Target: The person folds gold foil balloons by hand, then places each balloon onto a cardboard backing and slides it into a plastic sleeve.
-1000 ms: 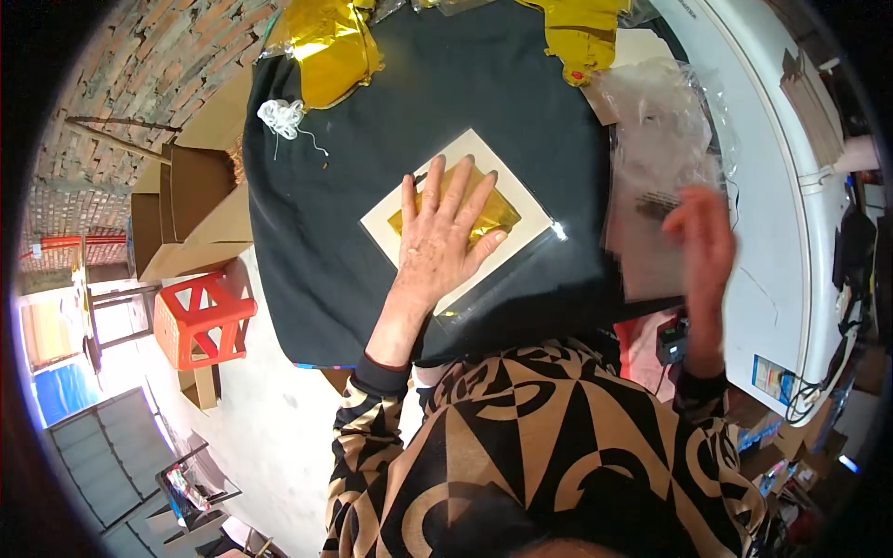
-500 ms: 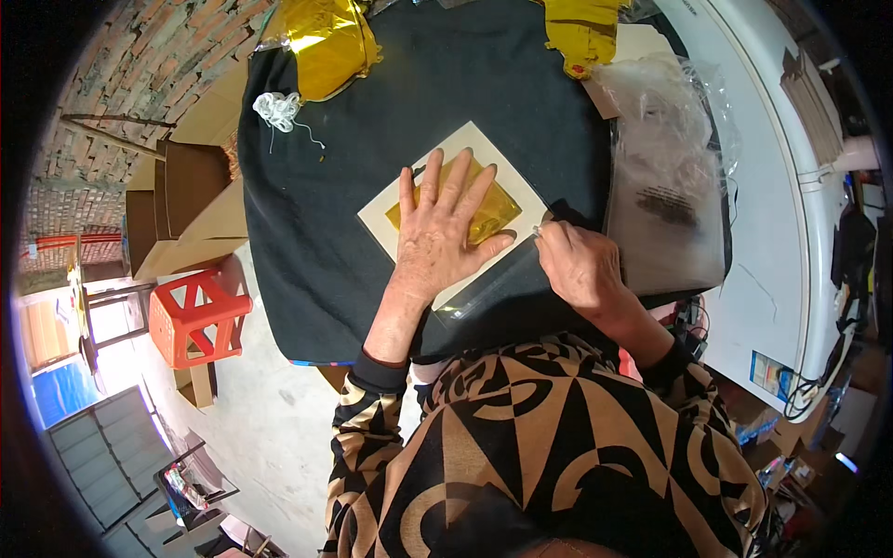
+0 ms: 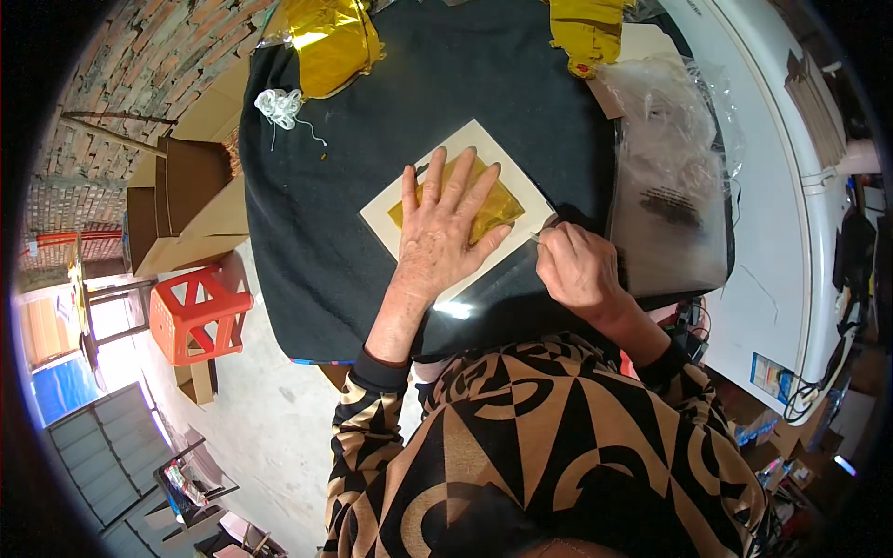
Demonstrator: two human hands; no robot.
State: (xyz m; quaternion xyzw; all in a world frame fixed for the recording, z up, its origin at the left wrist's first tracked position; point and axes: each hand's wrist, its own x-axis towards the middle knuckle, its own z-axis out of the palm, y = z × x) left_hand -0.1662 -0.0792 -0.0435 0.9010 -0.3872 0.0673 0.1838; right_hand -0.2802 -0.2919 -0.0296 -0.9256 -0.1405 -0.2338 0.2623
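Note:
A cream square card (image 3: 476, 139) lies cornerwise on the black cloth, with a folded piece of gold foil (image 3: 502, 206) on it. My left hand (image 3: 439, 223) rests flat over the foil, fingers spread, covering much of it. A clear plastic bag (image 3: 484, 296) seems to enclose both; its see-through flap reaches past the card's near right edge and catches a bright glare. At the card's right corner, the fingers of my right hand (image 3: 579, 265) are pinched on the flap's edge. A thin pale sliver shows at those fingertips, too small to make out.
Shiny gold foil packs (image 3: 337, 56) and a bundle of white string (image 3: 279, 110) lie at the far left. Another gold foil piece (image 3: 586, 33) is at the far right, beside a stack of clear bags (image 3: 670, 232). A red stool (image 3: 200, 312) and cardboard boxes (image 3: 191, 209) stand left of the table.
My right hand has turned slightly at the card's right corner. A bright glare has appeared on the plastic flap near the card's lower corner. My left hand stays flat on the foil.

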